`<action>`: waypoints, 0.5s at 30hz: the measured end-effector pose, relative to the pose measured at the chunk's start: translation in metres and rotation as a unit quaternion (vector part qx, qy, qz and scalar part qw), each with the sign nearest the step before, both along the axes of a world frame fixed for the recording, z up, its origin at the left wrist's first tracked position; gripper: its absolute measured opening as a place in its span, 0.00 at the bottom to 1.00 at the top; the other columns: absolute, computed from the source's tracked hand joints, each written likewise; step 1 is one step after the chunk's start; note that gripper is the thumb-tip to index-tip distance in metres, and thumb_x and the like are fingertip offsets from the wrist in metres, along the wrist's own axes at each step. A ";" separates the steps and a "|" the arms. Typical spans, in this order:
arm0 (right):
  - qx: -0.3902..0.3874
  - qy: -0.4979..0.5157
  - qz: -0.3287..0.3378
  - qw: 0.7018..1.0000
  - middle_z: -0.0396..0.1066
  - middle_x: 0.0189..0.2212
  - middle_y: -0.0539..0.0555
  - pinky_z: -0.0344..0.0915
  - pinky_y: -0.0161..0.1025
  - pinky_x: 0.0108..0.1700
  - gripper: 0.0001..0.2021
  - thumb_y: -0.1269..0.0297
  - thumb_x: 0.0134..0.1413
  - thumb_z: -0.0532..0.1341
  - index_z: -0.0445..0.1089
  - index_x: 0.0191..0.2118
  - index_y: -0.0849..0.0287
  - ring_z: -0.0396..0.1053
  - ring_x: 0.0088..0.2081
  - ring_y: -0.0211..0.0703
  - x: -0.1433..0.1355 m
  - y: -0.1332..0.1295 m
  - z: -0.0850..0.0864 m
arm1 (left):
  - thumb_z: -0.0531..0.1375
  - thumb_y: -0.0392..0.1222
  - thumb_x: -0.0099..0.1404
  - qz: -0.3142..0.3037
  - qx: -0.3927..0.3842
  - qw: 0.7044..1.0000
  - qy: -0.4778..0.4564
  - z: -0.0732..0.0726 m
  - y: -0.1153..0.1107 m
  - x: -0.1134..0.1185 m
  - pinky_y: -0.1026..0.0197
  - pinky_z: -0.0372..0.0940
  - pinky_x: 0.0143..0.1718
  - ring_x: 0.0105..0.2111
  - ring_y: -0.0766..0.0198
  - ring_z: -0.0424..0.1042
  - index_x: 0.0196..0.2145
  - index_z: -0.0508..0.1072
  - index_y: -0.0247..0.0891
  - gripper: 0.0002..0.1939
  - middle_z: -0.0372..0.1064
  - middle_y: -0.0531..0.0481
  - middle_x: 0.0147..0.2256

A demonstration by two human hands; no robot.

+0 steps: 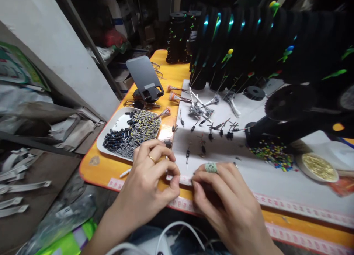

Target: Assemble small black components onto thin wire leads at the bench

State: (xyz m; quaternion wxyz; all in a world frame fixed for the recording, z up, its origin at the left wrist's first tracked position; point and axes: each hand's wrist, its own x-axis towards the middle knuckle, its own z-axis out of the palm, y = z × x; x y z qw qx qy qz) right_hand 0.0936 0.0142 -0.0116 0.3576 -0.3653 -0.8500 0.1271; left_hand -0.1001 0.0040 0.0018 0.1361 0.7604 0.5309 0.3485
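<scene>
My left hand point(155, 173), with a gold ring, is above the front edge of the orange table point(94, 170). Its thumb and index finger are pinched together; anything between them is too small to name. To its right, my right hand point(224, 196) rests over the edge of the white sheet point(221, 148), thumb and index pressed together, a green wrap round one finger. What it holds, if anything, is hidden. Small black parts with wire leads point(188, 153) lie on the sheet just beyond both hands. A white tray point(100, 142) of black and grey pieces stands beside my left hand.
A grey phone stand point(145, 78) is behind the tray. Wire bundles point(199, 107) lie on the sheet. Black machinery point(290, 100) fills the right side, near colourful beads point(273, 155) and a bowl of gold pieces point(319, 166). White cables point(177, 225) hang in front.
</scene>
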 end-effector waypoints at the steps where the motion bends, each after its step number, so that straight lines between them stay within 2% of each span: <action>1: 0.001 -0.005 0.000 1.000 0.65 0.32 0.55 0.61 0.39 0.38 0.06 0.81 0.59 0.61 0.68 0.38 0.65 0.59 0.36 0.43 0.001 0.000 -0.001 | 0.62 0.28 0.62 0.002 0.002 1.000 0.001 0.000 0.000 0.000 0.49 0.55 0.54 0.51 0.53 0.61 0.30 0.73 0.37 0.06 0.72 0.46 0.39; 10: 0.003 -0.015 -0.014 1.000 0.65 0.33 0.56 0.62 0.39 0.39 0.07 0.81 0.59 0.61 0.69 0.40 0.64 0.61 0.38 0.43 0.007 -0.002 -0.002 | 0.62 0.28 0.62 0.002 0.004 1.000 0.009 -0.001 -0.001 -0.001 0.50 0.53 0.54 0.50 0.53 0.62 0.30 0.73 0.37 0.06 0.73 0.47 0.37; 15: -0.008 -0.024 -0.037 0.999 0.62 0.31 0.54 0.61 0.39 0.36 0.07 0.80 0.58 0.63 0.70 0.39 0.64 0.60 0.36 0.43 0.013 -0.006 -0.001 | 0.62 0.29 0.63 0.005 0.019 1.000 0.017 -0.003 -0.002 0.000 0.49 0.53 0.53 0.49 0.53 0.63 0.30 0.72 0.38 0.07 0.74 0.48 0.36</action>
